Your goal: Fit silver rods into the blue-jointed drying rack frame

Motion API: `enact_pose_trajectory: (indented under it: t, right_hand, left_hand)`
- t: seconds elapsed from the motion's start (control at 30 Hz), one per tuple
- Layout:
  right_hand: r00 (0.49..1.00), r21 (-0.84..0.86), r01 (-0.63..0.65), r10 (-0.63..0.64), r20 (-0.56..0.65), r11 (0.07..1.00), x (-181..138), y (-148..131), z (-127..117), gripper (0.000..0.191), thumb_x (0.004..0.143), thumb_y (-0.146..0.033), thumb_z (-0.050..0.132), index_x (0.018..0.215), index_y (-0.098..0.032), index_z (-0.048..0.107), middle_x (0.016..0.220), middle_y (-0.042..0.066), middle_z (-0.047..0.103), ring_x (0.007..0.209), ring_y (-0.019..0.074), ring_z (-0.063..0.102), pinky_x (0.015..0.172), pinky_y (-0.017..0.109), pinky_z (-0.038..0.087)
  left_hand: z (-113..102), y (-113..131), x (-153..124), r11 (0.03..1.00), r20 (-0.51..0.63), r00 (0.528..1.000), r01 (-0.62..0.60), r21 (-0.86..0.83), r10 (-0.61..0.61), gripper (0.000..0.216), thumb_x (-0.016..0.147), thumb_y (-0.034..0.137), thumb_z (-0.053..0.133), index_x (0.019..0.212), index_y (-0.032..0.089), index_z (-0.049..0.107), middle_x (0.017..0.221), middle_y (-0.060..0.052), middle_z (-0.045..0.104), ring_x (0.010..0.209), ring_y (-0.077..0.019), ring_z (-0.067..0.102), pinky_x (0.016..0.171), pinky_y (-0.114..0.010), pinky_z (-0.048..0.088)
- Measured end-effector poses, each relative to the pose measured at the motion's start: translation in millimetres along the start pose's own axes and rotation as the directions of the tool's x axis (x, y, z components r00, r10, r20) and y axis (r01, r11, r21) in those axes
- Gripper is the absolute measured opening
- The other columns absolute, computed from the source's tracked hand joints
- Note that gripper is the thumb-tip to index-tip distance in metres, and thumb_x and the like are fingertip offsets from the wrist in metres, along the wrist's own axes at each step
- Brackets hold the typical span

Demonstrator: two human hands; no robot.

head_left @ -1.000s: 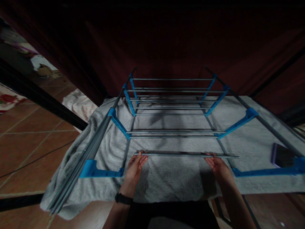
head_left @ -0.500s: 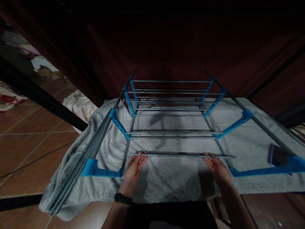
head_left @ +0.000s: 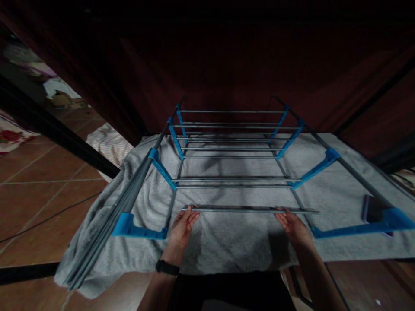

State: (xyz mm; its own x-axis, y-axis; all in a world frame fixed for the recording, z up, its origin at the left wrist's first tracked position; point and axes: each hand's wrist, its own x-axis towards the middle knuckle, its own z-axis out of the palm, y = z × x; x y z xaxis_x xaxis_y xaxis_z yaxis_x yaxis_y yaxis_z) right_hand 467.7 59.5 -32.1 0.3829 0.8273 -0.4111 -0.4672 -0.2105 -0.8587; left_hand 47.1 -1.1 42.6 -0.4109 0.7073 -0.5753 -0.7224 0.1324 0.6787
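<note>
A thin grey metal rod [head_left: 236,210] lies level across the front of a partly assembled rack. My left hand [head_left: 184,222] pinches it near its left end. Toward the other end my right hand [head_left: 290,222] grips it, and the tip sticks out past those fingers. The rack has grey side tubes [head_left: 356,175], blue plastic brackets [head_left: 162,168] and several crossbars [head_left: 233,186] farther back. Between the front left bracket [head_left: 139,232] and the front right bracket [head_left: 359,228], the rod is held apart from both.
Several loose grey tubes [head_left: 97,246] lie bundled at the left on a grey blanket [head_left: 233,255]. A phone-like dark object [head_left: 372,209] sits partly under the right bracket. Dark red panels [head_left: 227,65] stand behind. Tiled floor [head_left: 42,203] and a black cable [head_left: 65,211] are at the left.
Both hands keep hold of the rod in nearly the same place. The right side of the rack has shifted slightly inward to the left.
</note>
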Motion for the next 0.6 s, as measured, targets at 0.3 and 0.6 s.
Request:
enact_pose_trajectory:
  t: [0.3, 0.6]
  right_hand:
    - [0.995, -0.025, 0.067, -0.065, 0.072, 0.997, 3.8, 5.9, -5.2, 0.028, 0.068, -0.046, 0.089, 0.084, -0.029, 0.073, 0.094, 0.007, 0.082, 0.102, 0.0306, 0.081, 0.104, 0.049, 0.066]
    - [0.997, 0.025, 0.033, -0.035, 0.065, 0.999, 3.7, 6.5, -6.0, 0.025, 0.069, -0.041, 0.091, 0.086, -0.029, 0.076, 0.095, 0.004, 0.083, 0.097, 0.0243, 0.080, 0.100, 0.042, 0.068]
  left_hand:
    - [1.0, 0.2, -0.1, 1.000, -0.029, 0.999, 0.023, -0.012, -0.023, 0.025, 0.092, 0.003, 0.078, 0.073, 0.016, 0.067, 0.076, -0.003, 0.079, 0.070, -0.0142, 0.078, 0.081, -0.028, 0.067]
    - [1.9, 1.2, -0.8, 0.999, -0.030, 0.999, 0.028, -0.032, -0.029, 0.023, 0.089, 0.001, 0.079, 0.077, 0.017, 0.068, 0.076, -0.002, 0.078, 0.067, -0.0137, 0.077, 0.078, -0.026, 0.066]
